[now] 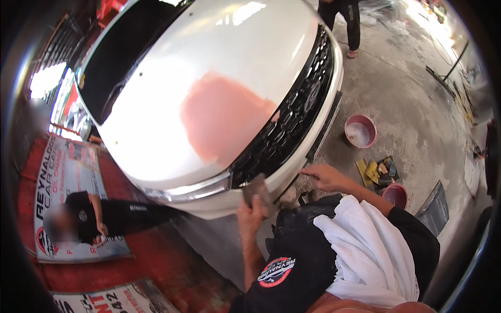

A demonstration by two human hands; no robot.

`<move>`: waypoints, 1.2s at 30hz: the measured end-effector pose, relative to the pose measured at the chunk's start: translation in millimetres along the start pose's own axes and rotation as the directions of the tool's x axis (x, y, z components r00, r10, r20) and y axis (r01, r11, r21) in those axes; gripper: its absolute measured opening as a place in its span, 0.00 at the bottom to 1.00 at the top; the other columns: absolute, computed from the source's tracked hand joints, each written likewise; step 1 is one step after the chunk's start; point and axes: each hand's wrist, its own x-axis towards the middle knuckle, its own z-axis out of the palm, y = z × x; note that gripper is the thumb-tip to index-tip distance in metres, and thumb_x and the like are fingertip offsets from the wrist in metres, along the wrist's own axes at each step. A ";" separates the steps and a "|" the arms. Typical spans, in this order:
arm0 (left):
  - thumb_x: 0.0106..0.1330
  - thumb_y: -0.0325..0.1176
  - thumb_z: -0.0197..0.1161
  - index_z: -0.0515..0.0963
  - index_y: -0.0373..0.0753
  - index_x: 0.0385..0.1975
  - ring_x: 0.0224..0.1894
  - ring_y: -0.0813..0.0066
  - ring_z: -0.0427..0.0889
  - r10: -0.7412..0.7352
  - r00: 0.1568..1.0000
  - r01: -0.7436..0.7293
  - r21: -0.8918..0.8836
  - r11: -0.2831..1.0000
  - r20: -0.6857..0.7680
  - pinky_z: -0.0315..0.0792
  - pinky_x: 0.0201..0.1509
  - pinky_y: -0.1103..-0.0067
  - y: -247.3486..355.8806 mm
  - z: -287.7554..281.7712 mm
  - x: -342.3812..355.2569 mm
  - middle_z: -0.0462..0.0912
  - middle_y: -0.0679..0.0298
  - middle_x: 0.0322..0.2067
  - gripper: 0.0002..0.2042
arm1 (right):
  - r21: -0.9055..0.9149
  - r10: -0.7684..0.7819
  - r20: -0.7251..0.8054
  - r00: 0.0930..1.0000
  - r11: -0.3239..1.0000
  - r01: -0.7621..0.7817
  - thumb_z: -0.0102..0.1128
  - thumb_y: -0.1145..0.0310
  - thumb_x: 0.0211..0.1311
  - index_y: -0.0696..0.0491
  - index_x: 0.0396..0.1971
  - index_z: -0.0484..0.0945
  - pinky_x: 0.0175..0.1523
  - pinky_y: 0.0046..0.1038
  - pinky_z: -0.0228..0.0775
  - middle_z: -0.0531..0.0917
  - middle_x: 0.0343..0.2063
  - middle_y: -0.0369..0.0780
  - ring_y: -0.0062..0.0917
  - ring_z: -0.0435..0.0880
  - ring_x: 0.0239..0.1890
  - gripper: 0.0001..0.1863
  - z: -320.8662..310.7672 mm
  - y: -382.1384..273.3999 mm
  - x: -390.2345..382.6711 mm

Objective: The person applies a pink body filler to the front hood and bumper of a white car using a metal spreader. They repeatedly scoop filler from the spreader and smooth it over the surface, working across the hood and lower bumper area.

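My left hand (251,215) is closed around a flat, grey-brown rectangular plate (257,191), holding it up beside the car's headlight (201,189). To its right, my right hand (330,178) is out near the front bumper (321,128), fingers curled together. A thin dark end seems to show at its fingertips, too small to name. In front of me stands a white car; its hood (156,141) carries a large, smooth pinkish patch (224,117) that reaches the black grille (289,133).
On the concrete floor (412,109) at right are a pink basin (361,131) with cloudy liquid, yellow and dark pads (372,171), a second pink basin (395,195) and a dark flat sheet (434,207). One person (88,219) stands at left, another (344,21) beyond the bumper.
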 end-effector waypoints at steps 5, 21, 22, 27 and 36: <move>0.70 0.38 0.60 0.46 0.32 0.75 0.45 0.45 0.86 -0.014 0.875 -0.206 0.397 0.895 0.485 0.76 0.50 0.66 47.4 91.9 79.3 0.84 0.37 0.41 0.39 | -0.236 0.257 -0.025 0.966 0.937 -0.255 0.54 0.77 0.49 0.48 0.59 0.79 0.57 0.42 0.73 0.83 0.46 0.50 0.46 0.81 0.51 0.31 -41.6 5.1 -63.0; 0.69 0.36 0.61 0.70 0.34 0.63 0.50 0.54 0.85 0.163 0.842 -0.172 -0.031 0.985 0.515 0.76 0.53 0.70 -18.2 136.2 118.6 0.85 0.50 0.47 0.24 | -0.313 0.359 -0.018 0.933 0.884 -0.346 0.54 0.75 0.48 0.47 0.62 0.76 0.58 0.46 0.72 0.83 0.48 0.50 0.49 0.81 0.52 0.35 -49.0 7.1 -131.3; 0.70 0.33 0.60 0.74 0.33 0.60 0.49 0.60 0.85 0.124 0.858 -0.068 -0.130 0.989 0.498 0.77 0.51 0.72 -40.1 132.2 108.5 0.86 0.53 0.46 0.20 | -0.311 0.366 -0.004 0.930 0.884 -0.349 0.54 0.75 0.48 0.45 0.63 0.76 0.58 0.46 0.72 0.83 0.49 0.49 0.47 0.81 0.53 0.35 -47.4 3.3 -125.7; 0.70 0.26 0.60 0.77 0.35 0.55 0.45 0.66 0.85 -0.147 0.902 0.348 -0.481 0.805 0.406 0.79 0.48 0.72 -56.1 105.6 49.1 0.85 0.60 0.46 0.15 | -0.266 0.256 -0.066 0.964 0.927 -0.264 0.56 0.76 0.50 0.40 0.67 0.72 0.61 0.44 0.68 0.81 0.55 0.44 0.41 0.78 0.56 0.39 -28.1 -30.0 -93.3; 0.69 0.27 0.59 0.73 0.34 0.56 0.47 0.66 0.84 -0.227 0.944 0.327 -0.788 0.521 0.241 0.80 0.52 0.69 -54.3 -19.7 -17.7 0.81 0.59 0.49 0.16 | -0.247 -0.565 -0.015 0.825 0.801 0.545 0.66 0.70 0.53 0.49 0.65 0.71 0.68 0.45 0.62 0.72 0.62 0.42 0.43 0.69 0.64 0.35 113.9 -132.8 -20.1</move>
